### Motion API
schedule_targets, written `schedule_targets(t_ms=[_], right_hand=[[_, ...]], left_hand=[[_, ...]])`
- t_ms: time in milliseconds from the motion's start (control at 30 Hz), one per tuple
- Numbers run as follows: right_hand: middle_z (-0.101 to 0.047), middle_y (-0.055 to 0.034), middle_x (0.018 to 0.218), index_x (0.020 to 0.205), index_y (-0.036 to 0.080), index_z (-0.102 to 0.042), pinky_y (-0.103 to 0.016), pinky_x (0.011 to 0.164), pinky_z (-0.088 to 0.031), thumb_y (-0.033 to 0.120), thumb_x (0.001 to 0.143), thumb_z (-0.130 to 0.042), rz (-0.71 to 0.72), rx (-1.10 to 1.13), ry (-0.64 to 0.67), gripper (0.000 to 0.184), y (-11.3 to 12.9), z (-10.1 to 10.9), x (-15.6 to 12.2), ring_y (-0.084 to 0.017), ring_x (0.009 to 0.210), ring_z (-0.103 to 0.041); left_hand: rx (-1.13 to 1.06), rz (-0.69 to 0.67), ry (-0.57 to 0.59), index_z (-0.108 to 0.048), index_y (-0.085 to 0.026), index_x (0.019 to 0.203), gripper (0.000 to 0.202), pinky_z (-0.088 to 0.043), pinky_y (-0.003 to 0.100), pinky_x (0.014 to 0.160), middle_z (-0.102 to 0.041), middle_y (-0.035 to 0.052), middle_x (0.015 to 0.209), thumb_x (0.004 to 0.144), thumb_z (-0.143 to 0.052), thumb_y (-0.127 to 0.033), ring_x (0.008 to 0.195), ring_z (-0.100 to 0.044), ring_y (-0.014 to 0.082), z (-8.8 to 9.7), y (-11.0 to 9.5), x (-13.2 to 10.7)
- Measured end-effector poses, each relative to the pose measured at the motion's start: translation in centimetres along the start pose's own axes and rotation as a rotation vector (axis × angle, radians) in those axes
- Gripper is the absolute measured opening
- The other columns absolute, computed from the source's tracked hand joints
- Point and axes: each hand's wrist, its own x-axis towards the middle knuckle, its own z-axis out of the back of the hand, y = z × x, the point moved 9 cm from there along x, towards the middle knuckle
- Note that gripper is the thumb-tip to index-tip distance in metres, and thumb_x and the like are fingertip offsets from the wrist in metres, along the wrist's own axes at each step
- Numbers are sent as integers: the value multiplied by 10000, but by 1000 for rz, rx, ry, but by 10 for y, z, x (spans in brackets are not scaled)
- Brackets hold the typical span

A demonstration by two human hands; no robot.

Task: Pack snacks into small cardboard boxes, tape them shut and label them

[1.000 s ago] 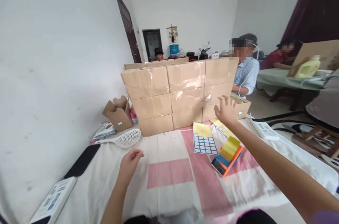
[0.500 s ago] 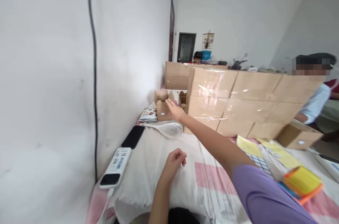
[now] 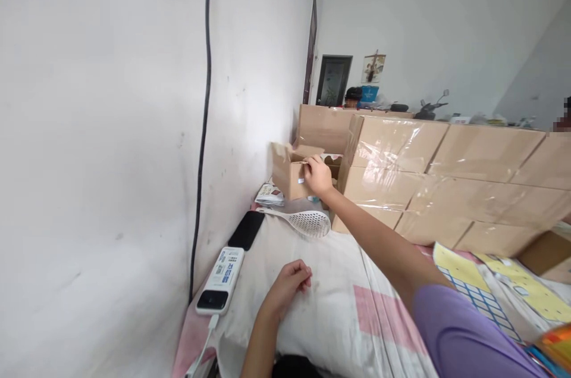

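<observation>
My right hand [image 3: 317, 176] reaches far forward and grips the near edge of a small open cardboard box [image 3: 290, 174] that stands by the wall, left of a stack of taped cartons [image 3: 428, 175]. My right arm in a purple sleeve stretches across the bed. My left hand [image 3: 289, 284] rests on the white and pink sheet [image 3: 330, 306] with its fingers curled in, nothing visible inside them. A white perforated scoop [image 3: 307, 222] lies just below the small box.
A black phone [image 3: 246, 230] and a white power bank [image 3: 222, 280] with a cable lie along the wall. Sticker sheets [image 3: 464, 277] lie at the right. A black cord [image 3: 203, 98] hangs down the wall. A person sits far behind the cartons.
My view swung left. My right hand moved from the right of the carton stack over to the small open box and took hold of it. My left hand stayed put.
</observation>
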Motion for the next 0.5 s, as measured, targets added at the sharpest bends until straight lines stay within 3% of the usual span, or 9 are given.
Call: schedule_targets(t_ms=[67,133,167,267,367,433,500], right_hand=[[-591,-117,1274,1171,189,-619,-403,1027,-460,195,890,-418,182,119,-87,345,11,34,-28,-275,1200,-560],[-608,-107,1190,1053,214,-639,-421,1038,-467,183,781,-475,336,234,-147,319,13,70,-75,-279,1185,-563],[-605,-105,1169,1009,231,-638,-434,1035,-474,183,756,-476,342,269,-174,304,5,86,-103,-281,1177,-569],[-575,-119,1171,892,279,-633,-495,1019,-483,239,781,-510,141,320,-302,170,-49,130,-192,-310,1161,-582],[-546,-134,1174,792,315,-625,-550,1019,-471,335,817,-564,-43,360,-425,69,-111,155,-269,-352,1205,-556],[-536,-129,1251,750,324,-620,-584,1047,-442,387,821,-572,-130,388,-472,107,-147,158,-300,-372,1274,-516],[-527,-105,1355,805,337,-647,-610,1085,-412,427,812,-577,-211,433,-461,114,-175,148,-317,-381,1343,-472]], left_hand=[[-31,-1,-20,-545,-172,664,364,-311,206,529,-572,-13,612,687,-797,-434,536,-436,73,2,0,-2],[-68,-15,-62,-527,-180,665,367,-209,197,451,-496,-51,534,680,-805,-419,458,-336,49,8,-2,-5],[-94,-40,-99,-509,-189,665,374,-151,201,428,-428,-80,493,676,-802,-421,429,-270,42,13,-5,-7],[-202,-189,-256,-421,-219,647,414,-93,209,403,-263,-123,466,680,-741,-479,411,-147,42,35,-22,-17],[-285,-318,-407,-357,-222,621,431,-122,207,390,-267,-110,496,712,-668,-506,417,-143,44,54,-33,-29],[-295,-340,-473,-373,-217,612,407,-131,207,386,-287,-106,494,724,-671,-471,411,-165,43,58,-32,-34],[-279,-326,-526,-418,-212,617,372,-135,206,383,-306,-107,481,723,-690,-443,400,-192,41,58,-27,-36]])
